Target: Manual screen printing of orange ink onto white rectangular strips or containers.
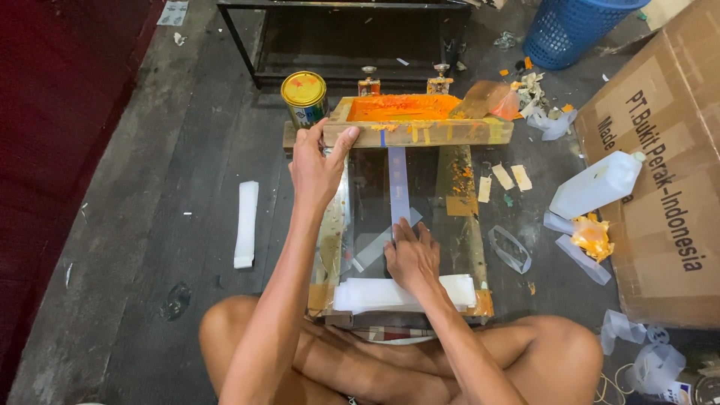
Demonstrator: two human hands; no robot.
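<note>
Wooden screen frame (420, 127), raised at its near edge, is gripped by left hand (315, 169), fingers curled over the rail. Right hand (411, 259) is laid flat, fingers spread, on a clear strip (386, 244) on the glass base (450, 225).

Risk: frame could slip and smear orange ink (401, 107) onto the white strips (360, 294).

Yellow-lidded tin (304, 97): closed, contents unseen. White jug (596, 185) possibly empty.

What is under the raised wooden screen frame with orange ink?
Under the raised wooden screen frame lies a glass base plate bearing a pale blue strip; its far edge is covered.
</note>
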